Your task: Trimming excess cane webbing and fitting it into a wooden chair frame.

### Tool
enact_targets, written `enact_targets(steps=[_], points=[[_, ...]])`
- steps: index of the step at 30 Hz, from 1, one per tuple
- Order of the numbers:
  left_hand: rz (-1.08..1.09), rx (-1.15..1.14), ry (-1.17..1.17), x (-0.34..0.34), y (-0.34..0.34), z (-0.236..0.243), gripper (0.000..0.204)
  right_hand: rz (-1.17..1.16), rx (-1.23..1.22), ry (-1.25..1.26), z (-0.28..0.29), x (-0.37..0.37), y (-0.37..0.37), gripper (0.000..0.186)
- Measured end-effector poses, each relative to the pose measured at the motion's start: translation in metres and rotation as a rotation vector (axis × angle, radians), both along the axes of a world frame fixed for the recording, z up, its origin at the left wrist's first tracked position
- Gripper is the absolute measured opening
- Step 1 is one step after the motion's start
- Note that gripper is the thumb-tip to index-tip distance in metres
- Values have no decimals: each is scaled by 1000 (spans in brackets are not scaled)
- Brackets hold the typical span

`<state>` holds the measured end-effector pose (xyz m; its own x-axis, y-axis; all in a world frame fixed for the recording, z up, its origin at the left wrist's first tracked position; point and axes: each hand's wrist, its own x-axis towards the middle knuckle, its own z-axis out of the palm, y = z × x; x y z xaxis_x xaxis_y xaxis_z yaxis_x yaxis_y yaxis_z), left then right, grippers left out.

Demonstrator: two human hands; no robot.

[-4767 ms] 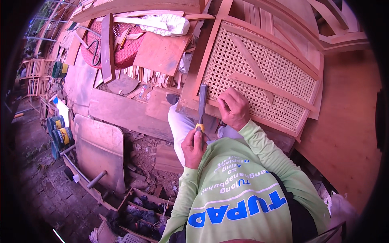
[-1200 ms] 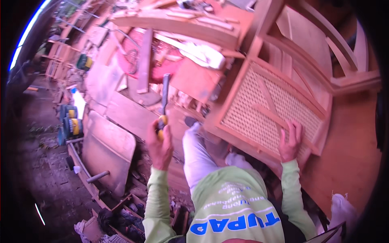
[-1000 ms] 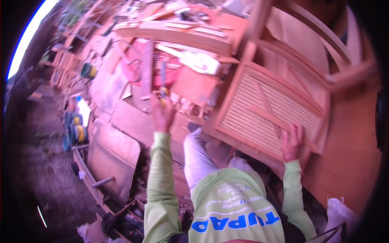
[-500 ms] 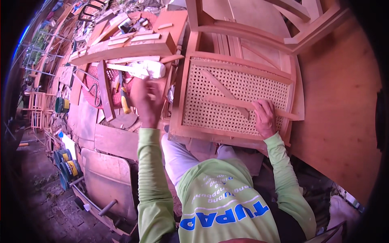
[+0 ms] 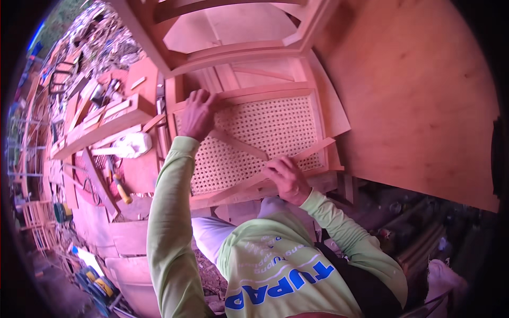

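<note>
At the centre of the frame, a long wooden strip [image 5: 313, 150] is pinched in the grip of the right hand [image 5: 289, 180]. Beyond it, a shorter strip [image 5: 241, 144] is laid across the cane panel [image 5: 260, 119]. Left of centre, the panel's upper corner is covered by the left hand [image 5: 198, 115]; what its grip does cannot be told. A curved rail [image 5: 233, 59] is seen above.

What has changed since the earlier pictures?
The left hand has let go of the yellow-handled chisel, now lying to the left, and is over the far left of the cane panel. The right hand now grips the long strip, whose left end has swung to the near edge. The shorter strip stays on the panel.
</note>
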<state>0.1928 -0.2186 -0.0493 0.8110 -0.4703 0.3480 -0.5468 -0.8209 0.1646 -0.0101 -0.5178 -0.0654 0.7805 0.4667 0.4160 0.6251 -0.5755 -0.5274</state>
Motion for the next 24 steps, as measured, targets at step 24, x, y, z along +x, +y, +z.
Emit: enact_targets(steps=[24], points=[[308,-187,388,-137,-60,25,16,121,-11,-22,33,-44,-16,38]])
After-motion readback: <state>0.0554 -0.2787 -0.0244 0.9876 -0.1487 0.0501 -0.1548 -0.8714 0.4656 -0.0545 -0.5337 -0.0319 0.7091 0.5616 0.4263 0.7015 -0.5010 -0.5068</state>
